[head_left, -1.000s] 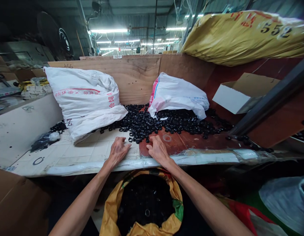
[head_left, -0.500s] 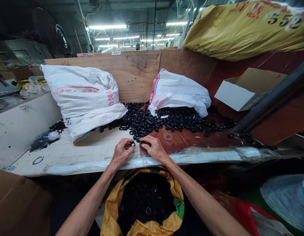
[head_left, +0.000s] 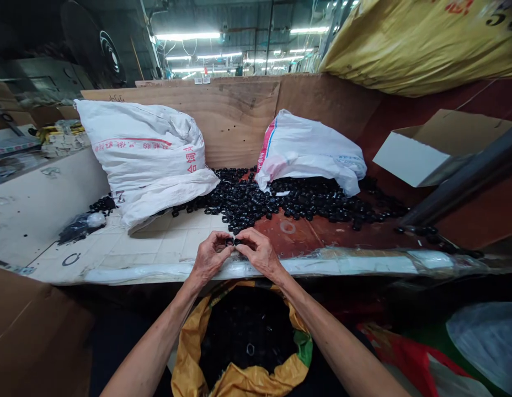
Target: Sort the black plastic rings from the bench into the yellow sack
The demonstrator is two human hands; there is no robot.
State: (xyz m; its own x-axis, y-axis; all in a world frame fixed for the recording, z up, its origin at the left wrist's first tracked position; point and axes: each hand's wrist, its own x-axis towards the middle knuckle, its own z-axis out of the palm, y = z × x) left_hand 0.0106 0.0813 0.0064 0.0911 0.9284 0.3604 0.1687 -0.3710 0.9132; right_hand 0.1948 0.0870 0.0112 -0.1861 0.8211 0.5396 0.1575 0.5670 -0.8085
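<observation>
Near the front edge of the bench my two hands meet, fingertips almost touching. My left hand (head_left: 212,256) pinches a small black ring (head_left: 229,241) between thumb and fingers. Close against it, my right hand (head_left: 260,253) is closed on a small black piece (head_left: 238,241), partly covered by the fingers. Just beyond lies a spread heap of small black rings (head_left: 248,204). Below my wrists an orange sack (head_left: 185,353) stands with its mouth wide, filled with dark small pieces.
Two white sacks, one at left (head_left: 144,160) and one at right (head_left: 314,149), rest on the bench among the black rings. A wooden board (head_left: 235,121) closes the back. At right are a cardboard box (head_left: 417,157), a dark metal bar (head_left: 458,176) and a big yellow sack (head_left: 405,49).
My hands have come closer together, bringing the ring and the black piece nearly into contact. The whole view has shifted slightly.
</observation>
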